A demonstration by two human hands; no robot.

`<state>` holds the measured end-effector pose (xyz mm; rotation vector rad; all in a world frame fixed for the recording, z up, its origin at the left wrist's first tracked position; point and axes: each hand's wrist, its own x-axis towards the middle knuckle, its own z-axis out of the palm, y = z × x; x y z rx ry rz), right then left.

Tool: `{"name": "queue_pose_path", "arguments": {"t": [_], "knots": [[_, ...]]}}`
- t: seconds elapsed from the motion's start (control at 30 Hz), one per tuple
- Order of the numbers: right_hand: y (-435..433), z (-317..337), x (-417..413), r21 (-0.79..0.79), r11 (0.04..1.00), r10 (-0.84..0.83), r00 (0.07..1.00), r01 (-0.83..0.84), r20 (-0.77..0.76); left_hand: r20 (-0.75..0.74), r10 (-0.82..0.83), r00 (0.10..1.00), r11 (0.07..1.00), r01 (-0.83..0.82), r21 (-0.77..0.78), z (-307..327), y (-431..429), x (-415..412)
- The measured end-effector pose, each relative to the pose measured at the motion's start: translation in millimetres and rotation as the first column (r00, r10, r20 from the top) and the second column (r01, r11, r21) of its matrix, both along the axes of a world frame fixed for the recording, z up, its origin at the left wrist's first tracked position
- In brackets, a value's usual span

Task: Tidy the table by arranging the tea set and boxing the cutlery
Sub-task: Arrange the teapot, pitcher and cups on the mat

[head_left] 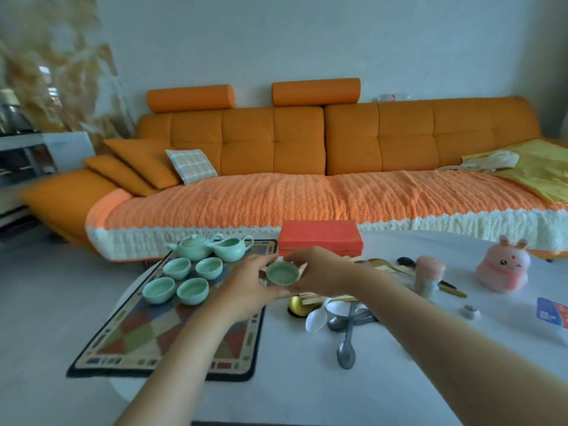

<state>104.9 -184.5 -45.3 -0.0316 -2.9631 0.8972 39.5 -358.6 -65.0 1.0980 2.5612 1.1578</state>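
Observation:
A pale green teacup (282, 273) is held above the table between both hands. My left hand (246, 284) grips it from the left and below, and my right hand (319, 273) pinches its right rim. On the patterned mat (129, 342) stand several matching green cups (176, 267), a green teapot (193, 246) and a green pitcher (232, 248). Behind the hands a red box (319, 236) stands shut. A pile of cutlery lies under my right forearm: metal spoons (345, 353), a white spoon (316, 319) and wooden chopsticks (310, 299).
A pink rabbit figure (504, 264), a pink cylinder (430, 275), a small metal cap (470, 311) and a blue-red packet (551, 316) sit on the right of the white table (307, 392). An orange sofa (307, 186) runs behind the table.

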Motion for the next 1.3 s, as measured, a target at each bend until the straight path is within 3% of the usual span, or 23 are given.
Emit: {"name": "queue_pose_path", "arguments": {"t": [0.1, 0.3, 0.5, 0.8, 1.03, 1.3], "knots": [[-33, -13, -9, 0.036, 0.999, 0.011, 1.0, -0.012, 0.019, 0.04, 0.02, 0.999, 1.0, -0.019, -0.004, -5, -30, -1], [-82, -37, -21, 0.043, 0.998, 0.047, 0.995, -0.051, 0.088, -0.008, 0.078, 0.997, 0.969, -0.078, -0.233, -20, -76, -7], [-102, -45, -23, 0.026, 0.997, 0.069, 0.993, -0.072, 0.093, -0.007, 0.108, 0.994, 0.948, -0.105, -0.301, -25, -98, -8], [-118, -53, -25, -0.048, 0.999, 0.032, 0.992, -0.026, 0.124, 0.086, 0.108, 0.99, 0.966, -0.084, -0.246, -21, -115, -10], [-177, -59, -43, -0.093, 0.995, 0.04, 0.998, -0.035, 0.058, 0.074, 0.271, 0.96, 0.931, -0.242, -0.273, -25, -169, -22], [-222, -65, -65, -0.1, 0.995, -0.004, 1.0, 0.007, 0.028, 0.096, 0.361, 0.928, 0.926, -0.344, -0.156, -39, -207, -43]]}}
